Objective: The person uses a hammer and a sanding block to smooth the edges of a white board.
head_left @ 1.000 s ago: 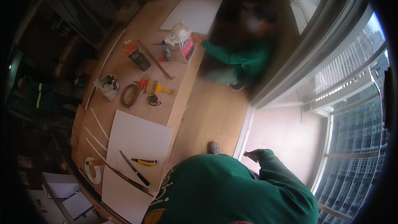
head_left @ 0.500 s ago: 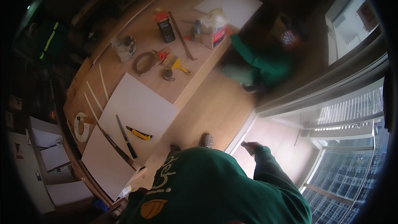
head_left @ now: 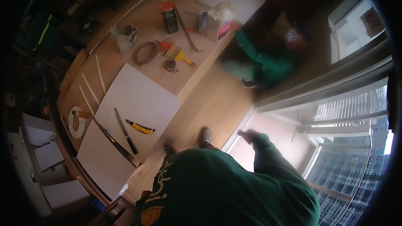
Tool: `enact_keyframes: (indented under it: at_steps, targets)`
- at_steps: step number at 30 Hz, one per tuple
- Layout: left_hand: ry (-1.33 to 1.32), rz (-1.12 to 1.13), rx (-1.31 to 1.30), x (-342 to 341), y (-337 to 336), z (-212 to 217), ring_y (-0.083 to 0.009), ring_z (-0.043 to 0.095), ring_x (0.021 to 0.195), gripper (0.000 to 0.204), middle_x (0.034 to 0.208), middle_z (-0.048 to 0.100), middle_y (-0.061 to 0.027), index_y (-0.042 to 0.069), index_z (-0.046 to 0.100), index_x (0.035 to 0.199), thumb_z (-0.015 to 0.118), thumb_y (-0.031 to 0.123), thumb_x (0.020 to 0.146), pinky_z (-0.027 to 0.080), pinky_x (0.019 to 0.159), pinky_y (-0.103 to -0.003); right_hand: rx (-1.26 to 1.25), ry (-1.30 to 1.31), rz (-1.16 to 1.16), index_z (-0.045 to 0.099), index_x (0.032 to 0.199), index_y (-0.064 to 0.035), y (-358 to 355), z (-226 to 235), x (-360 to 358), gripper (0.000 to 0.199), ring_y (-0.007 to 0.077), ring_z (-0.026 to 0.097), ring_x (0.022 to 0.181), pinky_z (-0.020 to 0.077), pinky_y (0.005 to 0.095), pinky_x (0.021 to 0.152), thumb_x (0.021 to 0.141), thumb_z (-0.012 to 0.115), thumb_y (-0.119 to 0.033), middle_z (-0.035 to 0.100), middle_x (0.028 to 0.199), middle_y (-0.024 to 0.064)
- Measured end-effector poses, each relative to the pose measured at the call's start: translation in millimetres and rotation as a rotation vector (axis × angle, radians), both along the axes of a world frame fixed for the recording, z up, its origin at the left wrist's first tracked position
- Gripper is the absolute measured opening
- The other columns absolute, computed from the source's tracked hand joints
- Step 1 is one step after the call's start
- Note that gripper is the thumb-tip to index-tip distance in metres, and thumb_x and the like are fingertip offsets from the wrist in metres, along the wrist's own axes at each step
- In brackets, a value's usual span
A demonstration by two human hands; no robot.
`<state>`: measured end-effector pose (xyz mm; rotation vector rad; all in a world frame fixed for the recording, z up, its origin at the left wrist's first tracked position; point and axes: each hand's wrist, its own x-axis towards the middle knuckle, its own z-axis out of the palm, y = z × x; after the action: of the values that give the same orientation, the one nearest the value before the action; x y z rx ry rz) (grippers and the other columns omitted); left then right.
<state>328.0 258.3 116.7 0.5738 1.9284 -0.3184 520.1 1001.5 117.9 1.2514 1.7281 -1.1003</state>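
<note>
My right hand (head_left: 249,135) is held out to the right in front of the window, its fingers closed around a small dark object (head_left: 240,132) too blurred to name. Only a sliver of my left hand (head_left: 145,194) appears beside my body near the table's front corner; its fingers are hidden. Closest to it on the table (head_left: 190,77) is a white board (head_left: 98,161). A second white board (head_left: 140,94) carries a yellow utility knife (head_left: 141,127) and a long narrow blade with a black handle (head_left: 125,132). A dark curved strip (head_left: 109,137) lies across the near board.
Farther along the table are a yellow-handled paintbrush (head_left: 180,54), a brown coil (head_left: 145,53), a dark can (head_left: 170,20), a pot (head_left: 125,39) and a tape roll (head_left: 76,122). A person in green (head_left: 270,65) crouches beyond the table's far right edge. A window (head_left: 335,167) borders my right.
The view has shifted slightly. My right hand has moved a little left and up, its small dark object still in it. The tools on the boards lie as before.
</note>
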Motion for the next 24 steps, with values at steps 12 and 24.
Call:
enact_keyframes:
  at_steps: [12,24]
  targets:
    - [0.21,0.574,0.55,-228,-50,80,-0.0372,0.061,0.061,0.049,0.066,0.061,-0.0205,-0.003,0.058,0.067,0.058,0.034,0.098,0.048,0.061,-0.045,0.221,-0.062,-0.301,0.056,0.127,0.0072,-221,123,-72,0.084,0.0322,0.069,0.097,0.0512,0.0416,0.089,0.083,0.063,-0.064,0.068,0.113,0.0229]
    - [0.013,0.14,1.099,-205,17,81,-0.0434,0.029,0.148,0.08,0.162,0.027,-0.0281,0.009,0.032,0.157,0.06,0.003,0.082,0.027,0.122,-0.047,0.141,-0.032,-0.361,0.063,0.119,0.0112,-391,99,10,0.086,0.0315,0.064,0.112,0.0492,0.0421,0.095,0.085,0.059,-0.068,0.066,0.119,0.0273]
